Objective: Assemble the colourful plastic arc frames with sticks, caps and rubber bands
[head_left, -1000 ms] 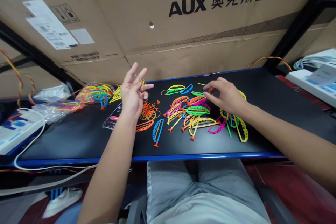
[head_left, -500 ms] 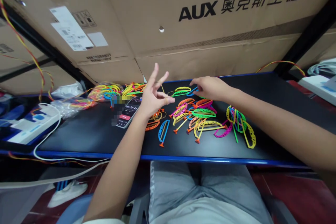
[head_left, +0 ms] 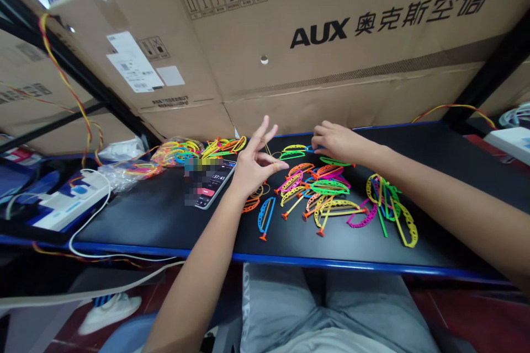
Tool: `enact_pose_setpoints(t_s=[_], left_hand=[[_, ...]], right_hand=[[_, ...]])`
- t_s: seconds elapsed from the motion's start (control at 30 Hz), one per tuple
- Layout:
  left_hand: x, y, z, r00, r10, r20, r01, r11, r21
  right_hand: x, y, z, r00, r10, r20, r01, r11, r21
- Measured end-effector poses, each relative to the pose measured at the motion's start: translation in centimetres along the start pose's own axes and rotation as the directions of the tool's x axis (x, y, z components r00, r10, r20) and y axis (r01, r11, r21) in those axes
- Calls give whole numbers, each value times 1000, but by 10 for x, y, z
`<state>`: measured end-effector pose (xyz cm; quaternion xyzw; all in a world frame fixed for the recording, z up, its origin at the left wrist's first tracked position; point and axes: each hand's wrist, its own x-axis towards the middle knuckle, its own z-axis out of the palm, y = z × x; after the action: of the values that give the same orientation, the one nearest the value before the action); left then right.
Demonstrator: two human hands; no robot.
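Observation:
My left hand (head_left: 257, 162) is raised over the table, thumb and index finger pinched together, the other fingers spread up. A thin tan strand, apparently a rubber band, shows at the pinch. My right hand (head_left: 337, 142) reaches to the back of the table, its fingers curled down on a blue toy bow (head_left: 318, 150) that they partly hide. Beside it lie a yellow toy bow (head_left: 292, 148) and a green toy bow (head_left: 293, 155). Between my arms is a heap of coloured toy bows (head_left: 330, 187) with orange-tipped darts. Loose rubber bands (head_left: 261, 191) lie below my left hand.
A phone (head_left: 215, 183) with a running timer lies left of my left forearm. Behind it are bagged toy parts (head_left: 176, 153). A power strip (head_left: 68, 207) and white cable stand at far left. A large cardboard box (head_left: 248, 77) backs the table (head_left: 165, 231).
The view has tilted slightly up and left. My right hand has lowered, its fingers closing onto the blue bow. My left hand keeps its pinch.

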<state>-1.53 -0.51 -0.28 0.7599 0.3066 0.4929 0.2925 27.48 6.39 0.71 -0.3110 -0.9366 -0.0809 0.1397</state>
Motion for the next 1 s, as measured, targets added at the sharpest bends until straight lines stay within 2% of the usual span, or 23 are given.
enact_pose_setpoints(t_s=[0.1, 0.17, 0.27, 0.33, 0.47, 0.7, 1.0], left_hand=[[-3, 5, 9, 981, 126, -150, -116, 991, 73], [-6, 10, 18, 970, 182, -161, -166, 980, 110], [-9, 18, 31, 974, 227, 1, -225, 964, 139], [-11, 22, 39, 956, 267, 117, -283, 947, 149], [-14, 29, 50, 933, 299, 202, -332, 930, 157], [-15, 30, 54, 949, 209, 238, -245, 960, 137], [-14, 32, 53, 955, 153, 254, -172, 984, 55]], right_hand=[[-17, -11, -22, 986, 61, -155, -28, 977, 212], [-33, -30, -34, 974, 142, -178, -56, 907, 417], [-52, -62, -38, 980, 196, -30, -111, 667, 736], [-60, -78, -34, 982, 186, 20, -116, 527, 842], [-60, -89, -24, 990, 132, 53, -100, 377, 921], [-55, -93, -24, 989, 149, 15, -54, 257, 965], [-56, -95, -16, 988, 149, -40, -1, 264, 964]])
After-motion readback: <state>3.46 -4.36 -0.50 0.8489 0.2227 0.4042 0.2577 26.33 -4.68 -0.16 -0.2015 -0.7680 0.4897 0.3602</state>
